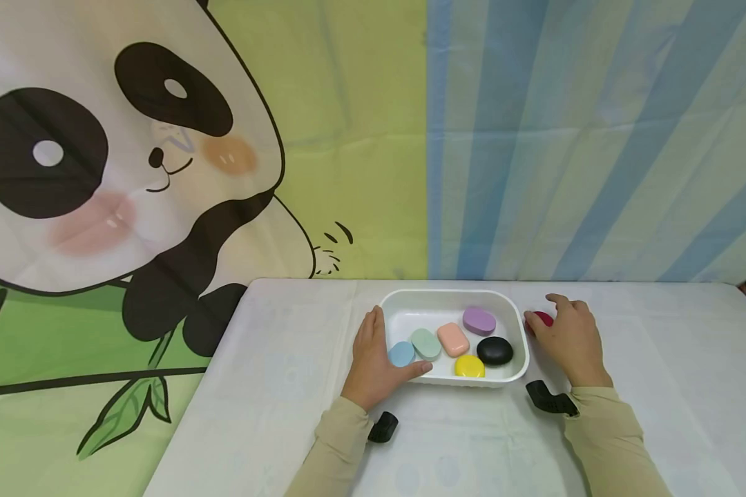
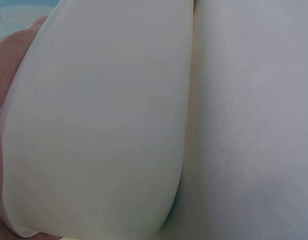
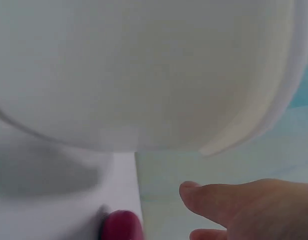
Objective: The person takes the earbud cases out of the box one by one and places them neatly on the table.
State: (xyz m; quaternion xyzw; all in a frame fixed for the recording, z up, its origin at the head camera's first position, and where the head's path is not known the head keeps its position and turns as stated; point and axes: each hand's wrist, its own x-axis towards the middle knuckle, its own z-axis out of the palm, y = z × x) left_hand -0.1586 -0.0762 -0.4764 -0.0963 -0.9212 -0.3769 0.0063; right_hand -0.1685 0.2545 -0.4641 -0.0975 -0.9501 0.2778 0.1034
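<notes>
Below a panda-printed backdrop (image 1: 360, 138), the white tabletop (image 1: 224, 428) carries a white tray (image 1: 416, 315). At its left end the left hand (image 1: 376, 362) rests with its grip spread, thumb over the near rim, while the right hand (image 1: 570, 343) arches beside its right end, grip also spread. Inside lie 6 smooth pieces, black (image 1: 494, 351), peach (image 1: 453, 339), purple (image 1: 479, 321), mint (image 1: 425, 344), yellow (image 1: 470, 366) and light blue (image 1: 401, 354), and 1 red piece (image 1: 543, 318) sits outside, between the right thumb and forefinger, contact unclear.
</notes>
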